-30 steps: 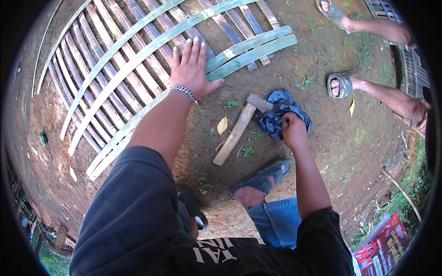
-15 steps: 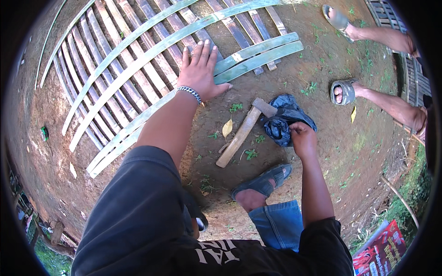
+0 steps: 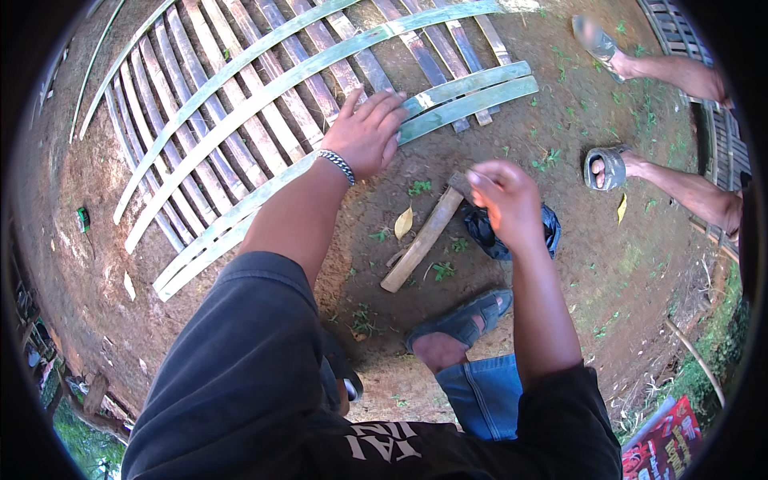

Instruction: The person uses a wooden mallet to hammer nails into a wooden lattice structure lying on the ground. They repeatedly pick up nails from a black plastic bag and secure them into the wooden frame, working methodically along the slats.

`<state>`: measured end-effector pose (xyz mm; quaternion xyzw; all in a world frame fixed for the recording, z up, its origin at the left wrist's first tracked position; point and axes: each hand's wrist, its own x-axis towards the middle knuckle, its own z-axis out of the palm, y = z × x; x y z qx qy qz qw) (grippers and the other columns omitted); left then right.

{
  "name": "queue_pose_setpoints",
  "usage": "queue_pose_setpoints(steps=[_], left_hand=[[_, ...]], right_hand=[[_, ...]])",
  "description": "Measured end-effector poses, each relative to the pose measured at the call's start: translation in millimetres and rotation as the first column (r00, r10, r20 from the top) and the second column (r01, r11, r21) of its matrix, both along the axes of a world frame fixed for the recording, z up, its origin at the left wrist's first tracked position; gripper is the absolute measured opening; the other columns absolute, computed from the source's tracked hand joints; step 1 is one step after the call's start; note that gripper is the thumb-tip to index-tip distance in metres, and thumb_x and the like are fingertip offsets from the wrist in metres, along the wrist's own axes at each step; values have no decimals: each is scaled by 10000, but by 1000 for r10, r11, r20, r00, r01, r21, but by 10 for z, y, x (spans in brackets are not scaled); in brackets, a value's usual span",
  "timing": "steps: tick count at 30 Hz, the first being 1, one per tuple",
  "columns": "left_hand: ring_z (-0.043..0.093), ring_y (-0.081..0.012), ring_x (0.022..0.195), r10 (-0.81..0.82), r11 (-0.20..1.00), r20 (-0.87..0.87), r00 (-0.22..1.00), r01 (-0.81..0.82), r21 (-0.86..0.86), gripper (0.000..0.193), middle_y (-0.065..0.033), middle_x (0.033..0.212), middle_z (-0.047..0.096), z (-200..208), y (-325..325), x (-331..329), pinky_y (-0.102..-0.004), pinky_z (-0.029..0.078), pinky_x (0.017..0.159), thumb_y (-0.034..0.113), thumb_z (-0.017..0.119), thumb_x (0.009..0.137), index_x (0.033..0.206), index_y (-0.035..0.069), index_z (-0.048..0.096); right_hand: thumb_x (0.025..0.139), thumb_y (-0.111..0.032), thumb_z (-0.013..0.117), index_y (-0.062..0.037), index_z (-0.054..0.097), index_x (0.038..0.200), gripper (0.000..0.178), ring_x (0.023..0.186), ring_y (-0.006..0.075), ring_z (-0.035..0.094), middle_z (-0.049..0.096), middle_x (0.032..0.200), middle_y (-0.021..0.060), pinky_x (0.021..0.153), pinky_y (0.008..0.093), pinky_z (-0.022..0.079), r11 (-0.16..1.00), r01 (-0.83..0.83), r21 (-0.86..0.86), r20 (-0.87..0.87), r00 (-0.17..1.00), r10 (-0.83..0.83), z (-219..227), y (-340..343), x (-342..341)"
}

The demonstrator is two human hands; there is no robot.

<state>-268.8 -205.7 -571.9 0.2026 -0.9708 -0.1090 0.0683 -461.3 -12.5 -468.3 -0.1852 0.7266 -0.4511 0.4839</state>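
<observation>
**Left hand on the bamboo slats, right hand raised over the hammer**

The left hand (image 3: 370, 132) lies flat, its grip released, pressing the pale green bamboo slats (image 3: 464, 96) of the lattice panel (image 3: 240, 120) on the dirt ground (image 3: 576, 264). The right hand (image 3: 506, 200) hovers above the wooden-handled hammer (image 3: 420, 240) and blue cloth (image 3: 488, 232), fingers pinched together; whether they grasp anything, I cannot tell.

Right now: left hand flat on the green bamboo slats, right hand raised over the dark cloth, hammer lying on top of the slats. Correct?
Not quite. The head view shows the hammer lying on bare dirt beside the dark cloth, apart from the bamboo slats. The left hand is flat on the slats, and the right hand is raised over the cloth.
</observation>
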Motion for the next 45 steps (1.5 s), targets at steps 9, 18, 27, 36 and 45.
queue_pose_setpoints(steps=[9,18,27,36,45], left_hand=[[568,-217,1260,-42,998,-151,988,48,38,420,-44,1242,650,-19,16,-20,-447,384,1094,191,659,908,1322,133,622],[592,-237,1203,89,991,-193,977,-67,116,374,-63,1149,665,-31,94,-165,-465,378,1061,129,672,814,1188,119,673],[568,-275,1257,137,976,-339,931,-67,209,344,-96,1162,659,-8,126,-167,-481,350,1123,205,753,801,1118,95,675],[568,-257,1230,140,968,-339,930,-56,244,170,-49,1139,645,-18,74,-136,-454,365,1105,209,774,821,941,101,721],[602,-243,1176,173,967,-397,901,-79,242,118,-15,1054,689,-34,65,-180,-442,406,1095,166,788,799,900,106,780]], right_hand=[[937,-36,717,29,723,1008,96,782,135,676,711,908,72,717,277,586,991,134,-18,272,954,-124,-818,-769,209],[965,-97,701,26,745,995,134,690,114,684,749,812,61,652,268,542,997,-71,-31,-84,994,68,-1053,-922,165],[956,-153,717,-1,769,993,165,750,155,731,772,832,104,697,327,549,988,-134,-75,-289,951,107,-1072,-807,210],[925,-163,735,-55,787,978,131,843,316,752,769,930,152,783,389,574,977,-212,7,-614,771,172,-787,-815,349],[899,-167,766,-62,798,962,126,877,304,752,776,955,125,797,388,576,983,-181,-12,-609,782,136,-834,-788,363]])
